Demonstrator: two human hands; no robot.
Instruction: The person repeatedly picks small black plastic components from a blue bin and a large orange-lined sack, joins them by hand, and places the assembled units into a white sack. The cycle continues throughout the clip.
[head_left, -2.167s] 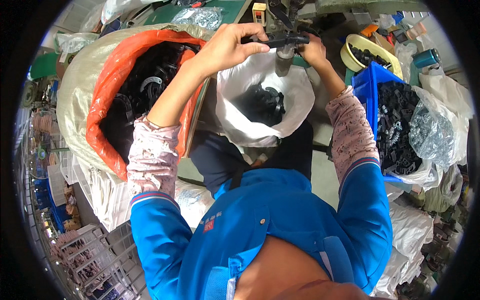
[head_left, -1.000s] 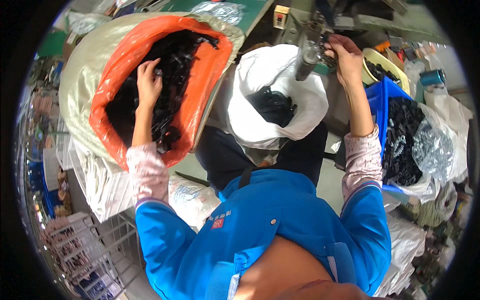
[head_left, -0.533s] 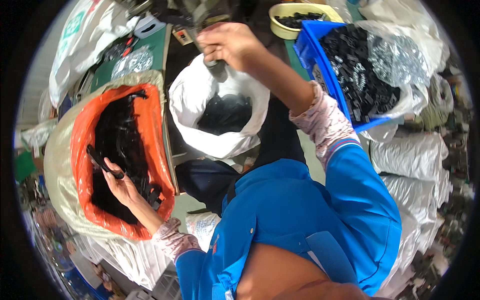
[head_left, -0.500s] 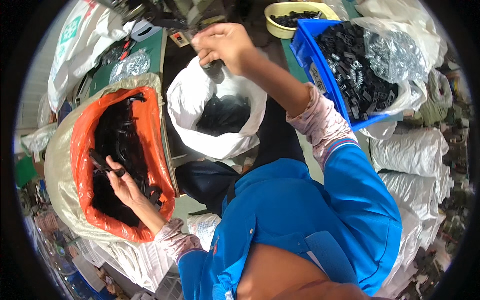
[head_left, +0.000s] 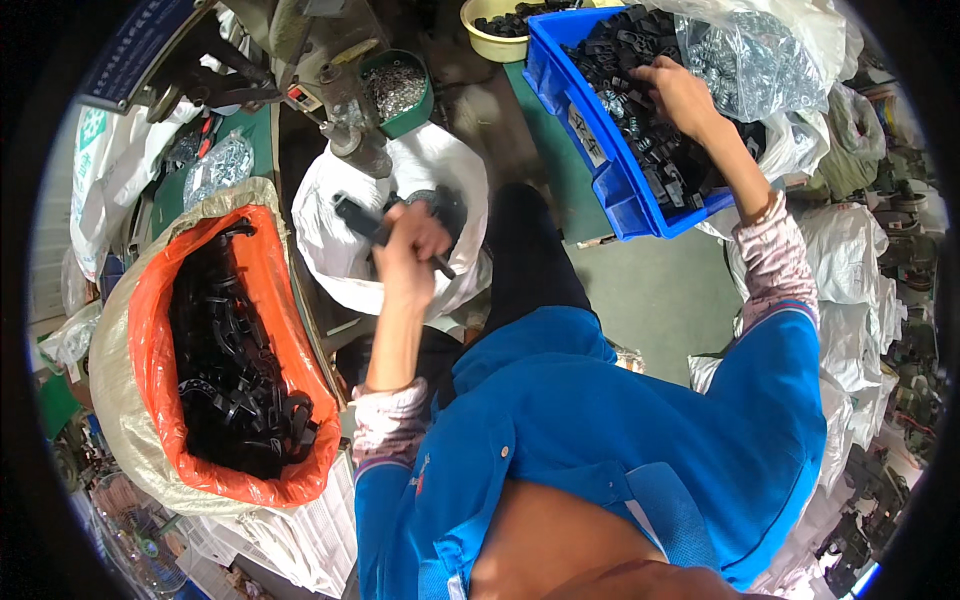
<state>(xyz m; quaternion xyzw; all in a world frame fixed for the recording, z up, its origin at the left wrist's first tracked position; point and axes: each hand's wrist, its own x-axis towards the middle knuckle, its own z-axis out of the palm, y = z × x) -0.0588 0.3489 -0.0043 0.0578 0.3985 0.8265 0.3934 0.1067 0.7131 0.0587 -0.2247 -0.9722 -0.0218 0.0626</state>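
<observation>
Over the white bag (head_left: 320, 240), my left hand (head_left: 408, 245) is closed around a long black plastic part (head_left: 360, 218), whose ends stick out on both sides. The hand is slightly blurred. Dark pieces lie inside the bag below it. My right hand (head_left: 685, 100) is at the blue bin (head_left: 610, 190), its bent fingers among small black plastic parts (head_left: 625, 45). Whether a piece is between those fingertips is hidden. Shiny metal parts (head_left: 628, 120) lie mixed with the black ones.
An orange-lined sack (head_left: 300, 375) of black parts stands at the left. Above the white bag is a metal machine (head_left: 355, 140), beside a green container (head_left: 408, 122) of small metal pieces. A yellow basin (head_left: 490, 42) sits far back; white sacks (head_left: 845, 250) line the right.
My left hand has come from the orange-lined sack to above the white bag, bringing a black part. My right hand has moved right, from over the white bag into the blue bin.
</observation>
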